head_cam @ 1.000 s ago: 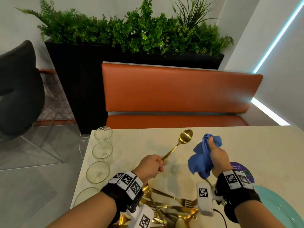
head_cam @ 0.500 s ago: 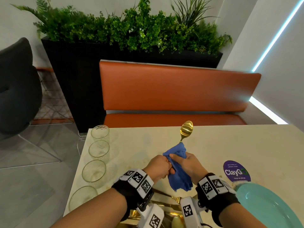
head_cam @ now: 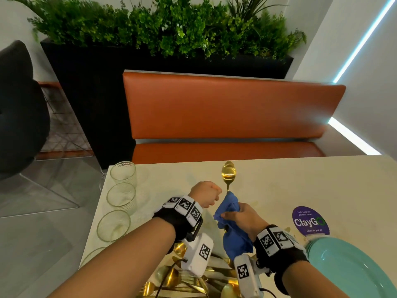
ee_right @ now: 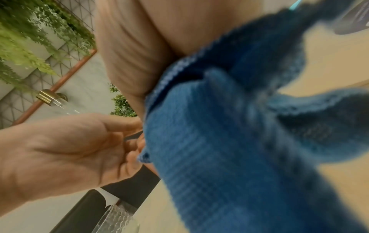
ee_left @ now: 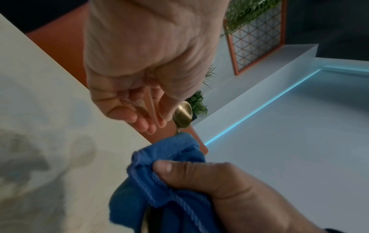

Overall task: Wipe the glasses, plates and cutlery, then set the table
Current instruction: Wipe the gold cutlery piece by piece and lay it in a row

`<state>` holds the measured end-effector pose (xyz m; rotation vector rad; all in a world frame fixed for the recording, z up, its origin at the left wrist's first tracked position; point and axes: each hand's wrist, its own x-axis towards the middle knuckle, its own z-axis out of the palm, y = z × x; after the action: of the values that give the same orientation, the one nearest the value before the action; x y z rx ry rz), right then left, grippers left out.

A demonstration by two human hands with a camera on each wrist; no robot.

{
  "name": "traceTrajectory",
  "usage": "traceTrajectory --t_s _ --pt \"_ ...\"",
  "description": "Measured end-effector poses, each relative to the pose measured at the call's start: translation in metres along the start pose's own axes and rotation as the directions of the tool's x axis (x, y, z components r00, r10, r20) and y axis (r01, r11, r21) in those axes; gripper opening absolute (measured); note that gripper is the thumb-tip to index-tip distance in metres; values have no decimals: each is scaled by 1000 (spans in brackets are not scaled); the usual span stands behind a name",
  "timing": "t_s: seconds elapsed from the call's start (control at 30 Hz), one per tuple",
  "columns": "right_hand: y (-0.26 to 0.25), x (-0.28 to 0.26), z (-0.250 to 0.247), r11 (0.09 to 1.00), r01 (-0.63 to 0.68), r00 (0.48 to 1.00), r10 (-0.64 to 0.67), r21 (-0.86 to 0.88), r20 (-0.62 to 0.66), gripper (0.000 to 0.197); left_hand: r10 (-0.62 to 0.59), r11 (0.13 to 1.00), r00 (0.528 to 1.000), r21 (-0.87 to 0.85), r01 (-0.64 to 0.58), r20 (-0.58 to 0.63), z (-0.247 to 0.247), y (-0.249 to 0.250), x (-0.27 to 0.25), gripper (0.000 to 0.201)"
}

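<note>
A gold spoon stands upright over the table, bowl up. Its handle is wrapped in the blue cloth, which my right hand grips with the thumb pinching the fabric. My left hand hovers just left of the spoon's neck, fingers loosely curled and holding nothing. In the left wrist view the spoon bowl shows beyond those fingers. The right wrist view is mostly filled by the cloth, with the left hand beside it.
Several clear glasses line the table's left edge. A pile of gold cutlery lies under my wrists. A teal plate sits at the near right, with a purple sticker behind it. An orange bench faces me.
My left hand has let go of the spoon handle and moved up beside the spoon's neck. The right hand now holds the spoon through the cloth, lower on the handle.
</note>
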<state>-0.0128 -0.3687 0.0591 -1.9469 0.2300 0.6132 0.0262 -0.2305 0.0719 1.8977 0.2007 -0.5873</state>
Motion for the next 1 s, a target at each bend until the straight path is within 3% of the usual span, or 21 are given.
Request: traceTrajectory --t_s 0.07,0.23,0.3,0.4,0.53,0.57,0.6,0.67,0.77,0.87,1.0 --pt "-4 9 3 999 6 1000 -5 -42 4 9 -18 999 999 -34 19 42 7 2 11 18" --pt "-8 20 0 996 24 999 -26 -83 -24 24 -74 969 992 -229 96 100 12 -2 33 25" --pt "-7 26 -2 993 32 999 -35 -112 -21 28 -69 971 993 -220 89 99 12 1 42 27" --pt "-8 35 -5 987 2 1000 -3 -160 -6 17 -43 994 999 -105 43 1 14 8 57 29" --pt "-4 47 -20 959 -55 998 64 -278 23 14 -72 987 987 -151 50 -145 1 9 91 7" --pt "-1 49 -25 952 -62 996 76 -300 35 14 -63 992 984 -115 44 -166 -6 10 99 7" --pt "3 49 -31 947 -66 996 81 -315 33 17 -37 999 983 32 43 -181 -13 11 107 14" --pt "11 52 -47 945 -78 997 74 -319 -24 18 29 902 974 425 71 -224 -24 8 120 28" --pt "22 53 -72 944 -107 989 70 -313 -127 22 71 653 989 755 51 -128 -27 0 137 25" --pt "29 50 -88 938 -142 981 92 -315 -169 24 78 465 995 885 12 -55 -20 -14 152 22" --pt "43 48 -100 941 -207 953 132 -268 -274 22 128 428 991 904 -16 -43 -13 -27 167 20"
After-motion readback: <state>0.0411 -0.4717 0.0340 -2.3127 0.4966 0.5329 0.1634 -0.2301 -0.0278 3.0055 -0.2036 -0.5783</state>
